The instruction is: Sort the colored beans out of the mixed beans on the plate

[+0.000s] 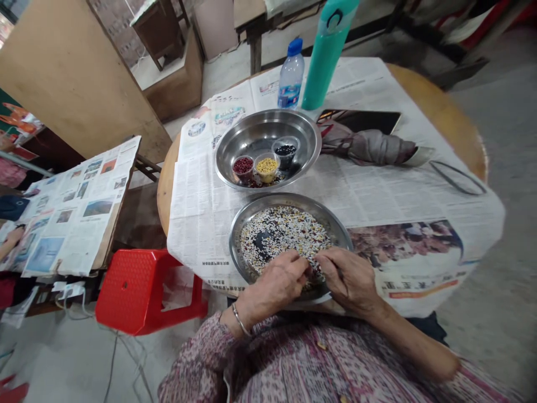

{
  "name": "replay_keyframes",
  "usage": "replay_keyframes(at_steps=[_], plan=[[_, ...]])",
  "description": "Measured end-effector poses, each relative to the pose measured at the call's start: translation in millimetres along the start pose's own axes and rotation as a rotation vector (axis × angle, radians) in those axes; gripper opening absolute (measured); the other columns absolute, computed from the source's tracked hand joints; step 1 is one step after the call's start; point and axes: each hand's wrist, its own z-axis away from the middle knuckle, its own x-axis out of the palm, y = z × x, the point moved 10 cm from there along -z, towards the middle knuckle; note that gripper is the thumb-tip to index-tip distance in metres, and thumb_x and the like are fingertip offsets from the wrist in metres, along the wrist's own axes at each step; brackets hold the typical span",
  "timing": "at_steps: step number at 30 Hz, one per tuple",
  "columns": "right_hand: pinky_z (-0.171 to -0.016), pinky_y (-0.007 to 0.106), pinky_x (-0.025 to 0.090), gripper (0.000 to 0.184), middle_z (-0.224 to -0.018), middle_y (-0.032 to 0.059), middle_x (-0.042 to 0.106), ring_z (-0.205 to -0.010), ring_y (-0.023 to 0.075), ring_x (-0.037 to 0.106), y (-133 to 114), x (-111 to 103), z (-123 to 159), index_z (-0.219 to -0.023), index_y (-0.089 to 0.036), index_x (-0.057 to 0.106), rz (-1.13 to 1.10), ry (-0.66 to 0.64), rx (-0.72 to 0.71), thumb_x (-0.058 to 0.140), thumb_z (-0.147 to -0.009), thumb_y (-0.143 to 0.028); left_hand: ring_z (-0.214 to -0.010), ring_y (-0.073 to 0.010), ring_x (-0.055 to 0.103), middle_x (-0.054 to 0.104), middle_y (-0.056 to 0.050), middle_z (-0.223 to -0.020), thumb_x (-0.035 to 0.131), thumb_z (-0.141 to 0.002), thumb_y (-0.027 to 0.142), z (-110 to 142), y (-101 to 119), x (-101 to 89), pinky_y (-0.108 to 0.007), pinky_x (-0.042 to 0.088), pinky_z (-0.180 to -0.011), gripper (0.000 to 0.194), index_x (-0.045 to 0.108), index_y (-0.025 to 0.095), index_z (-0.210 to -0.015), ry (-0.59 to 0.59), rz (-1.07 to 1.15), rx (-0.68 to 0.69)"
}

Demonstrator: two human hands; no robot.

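A steel plate (243, 224) at the table's near edge holds a spread of mixed white, red, yellow and black grains (281, 230). My left hand (277, 282) and my right hand (348, 277) rest on its near rim, fingers curled and pinched together over the grains; what they pinch is too small to see. Behind it a steel bowl (260, 131) holds three small clear cups: red beans (243, 165), yellow grains (267, 165) and black beans (285, 150).
Newspaper (201, 207) covers the round wooden table. At the back stand a water bottle (291, 73) and a teal flask (325, 53), with a tablet (361, 120) and a folded grey umbrella (369, 146) to the right. A red stool (138, 285) sits at the left.
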Motion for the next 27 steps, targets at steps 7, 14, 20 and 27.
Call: replay_keyframes(at_steps=[7,14,20,27], plan=[[-0.067,0.033,0.05,0.018,-0.077,0.0025,0.067,-0.068,0.0187,0.064,8,-8,2,-0.093,-0.024,0.061,-0.003,0.109,0.06,0.049,-0.093,-0.011,-0.131,-0.0266,0.047,0.053,-0.009,-0.143,0.046,-0.101,0.017,-37,15,-12.1,-0.043,0.047,-0.105,0.029,0.059,0.02,-0.127,0.076,-0.296,0.239],[-0.066,0.034,0.048,0.016,-0.077,0.0012,0.066,-0.068,0.0186,0.061,17,-8,5,-0.091,-0.026,0.061,-0.056,0.106,0.13,0.052,-0.091,-0.012,-0.126,-0.0286,0.052,0.058,-0.013,-0.129,0.048,-0.101,0.02,-67,-10,-36.6,-0.046,0.046,-0.105,0.022,0.06,0.018,-0.12,0.104,-0.443,0.136],[-0.073,0.038,0.049,0.013,-0.078,0.0014,0.067,-0.073,0.0201,0.062,16,-7,5,-0.092,-0.026,0.06,-0.081,0.08,0.101,0.056,-0.089,-0.014,-0.098,-0.0191,0.064,0.06,-0.009,-0.112,0.041,-0.1,0.007,-33,-50,-62.2,-0.029,0.054,-0.082,0.024,0.054,0.017,-0.117,0.115,-0.429,-0.261],[-0.075,0.039,0.049,0.014,-0.076,0.0009,0.067,-0.071,0.0192,0.063,18,-6,3,-0.091,-0.025,0.061,-0.08,0.07,0.116,0.052,-0.092,-0.015,-0.115,-0.0279,0.057,0.051,-0.01,-0.129,0.069,-0.091,0.043,16,-9,-37.6,-0.034,0.059,-0.081,0.044,0.052,0.025,-0.128,0.042,-0.38,-0.056]])
